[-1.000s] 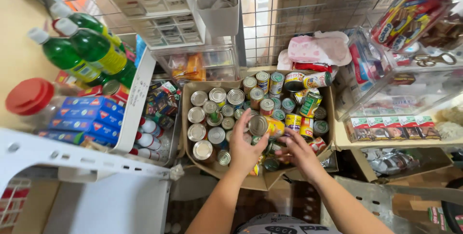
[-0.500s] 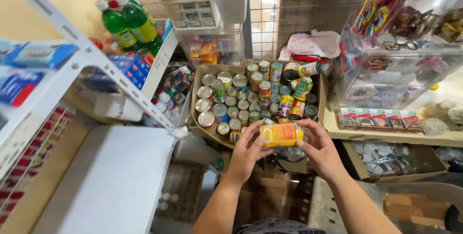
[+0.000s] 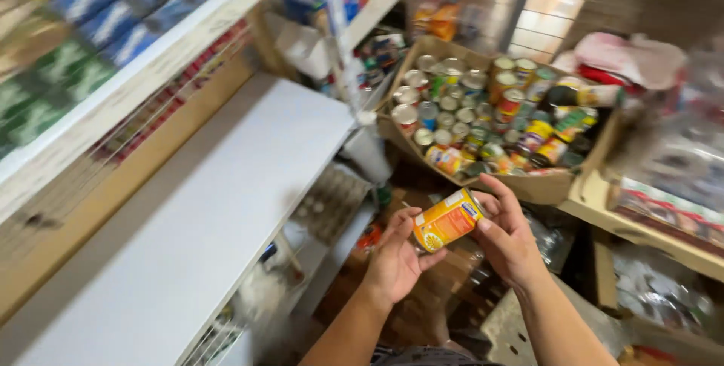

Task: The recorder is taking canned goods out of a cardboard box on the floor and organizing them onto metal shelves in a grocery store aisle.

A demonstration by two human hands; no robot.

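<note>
We've lifted an orange can (image 3: 447, 220) out of the cardboard box (image 3: 528, 183) of cans: a second ago both hands were down among the tins, and now the left hand (image 3: 397, 260) and right hand (image 3: 509, 236) hold it between them, clear of the box and nearer to us. The can lies tilted on its side. Our view has swung left too, so the white shelf (image 3: 219, 208) now fills the frame and the box sits up to the right.

Bright, even indoor light with daylight glare at the wire grille (image 3: 558, 12) top right, heavy motion blur smearing the shelves (image 3: 113, 72) at left and the right edge, centre sharper
</note>
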